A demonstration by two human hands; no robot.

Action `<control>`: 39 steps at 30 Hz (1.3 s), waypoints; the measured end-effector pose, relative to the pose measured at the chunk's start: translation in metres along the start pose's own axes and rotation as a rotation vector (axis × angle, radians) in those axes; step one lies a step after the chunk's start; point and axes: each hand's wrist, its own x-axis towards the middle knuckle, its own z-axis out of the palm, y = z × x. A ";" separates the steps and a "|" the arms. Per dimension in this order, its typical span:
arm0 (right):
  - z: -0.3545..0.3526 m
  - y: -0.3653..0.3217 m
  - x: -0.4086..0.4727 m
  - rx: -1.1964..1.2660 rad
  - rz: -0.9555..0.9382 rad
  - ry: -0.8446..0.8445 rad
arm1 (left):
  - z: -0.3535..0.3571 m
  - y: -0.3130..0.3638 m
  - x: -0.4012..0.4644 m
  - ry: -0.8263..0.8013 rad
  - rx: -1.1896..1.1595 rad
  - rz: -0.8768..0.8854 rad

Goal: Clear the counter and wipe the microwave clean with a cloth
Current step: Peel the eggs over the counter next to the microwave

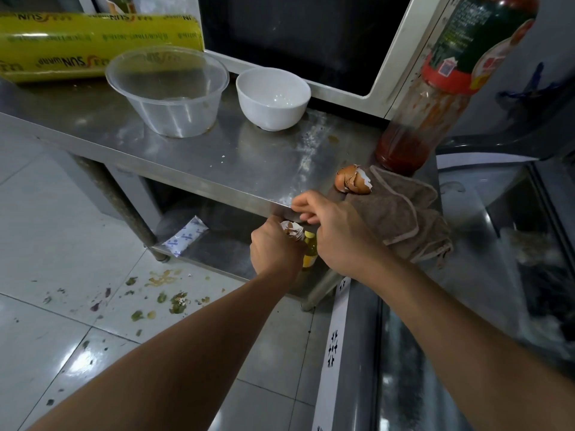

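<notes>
A steel counter (193,157) carries a white microwave (311,38) at the back. My left hand (273,247) grips crushed eggshell pieces (292,230) just below the counter's front edge. My right hand (333,231) hovers right beside it at the edge, fingers loosely bent toward the shells; whether they touch is unclear. More brown eggshell (353,180) lies on the counter against a brown cloth (404,213) that hangs over the right corner. A clear plastic bowl (168,91) and a white bowl (273,98) stand in front of the microwave.
A nearly empty chili sauce bottle (435,98) stands at the counter's right end. A yellow cling-wrap box (93,42) lies at the back left. On the lower shelf sit a small yellow bottle (309,250) and a white packet (183,237). Food scraps (161,293) litter the tiled floor.
</notes>
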 end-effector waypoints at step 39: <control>-0.077 0.017 0.012 0.014 0.333 0.176 | -0.088 0.068 0.020 -0.191 0.047 0.273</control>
